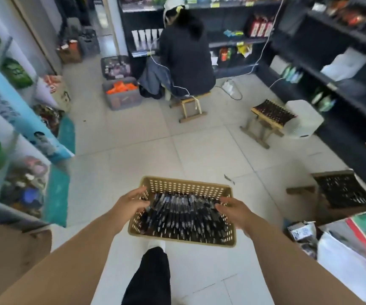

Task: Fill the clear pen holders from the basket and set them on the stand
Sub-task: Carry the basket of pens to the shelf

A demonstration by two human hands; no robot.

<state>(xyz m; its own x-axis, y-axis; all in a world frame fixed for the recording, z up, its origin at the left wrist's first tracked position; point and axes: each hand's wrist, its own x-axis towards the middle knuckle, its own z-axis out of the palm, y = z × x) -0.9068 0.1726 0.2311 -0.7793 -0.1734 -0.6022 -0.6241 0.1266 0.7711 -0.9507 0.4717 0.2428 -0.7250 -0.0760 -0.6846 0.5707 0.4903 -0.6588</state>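
Tan plastic, punched all over with small round holes, is forming the rectangular basket (186, 186) that is sitting on the pale tiled floor (133, 150) just ahead of the person's white shoe (156, 244), with glossy black pens (182, 214) lying packed side by side inside it. Both bare forearms are stretching forward and down, the left hand (131, 203) reaching in over the left rim and the right hand (232, 209) over the right rim. Each grip is hanging loosely open, fingers spread and lightly bent, fingertips meeting the outermost pens without closing on any.
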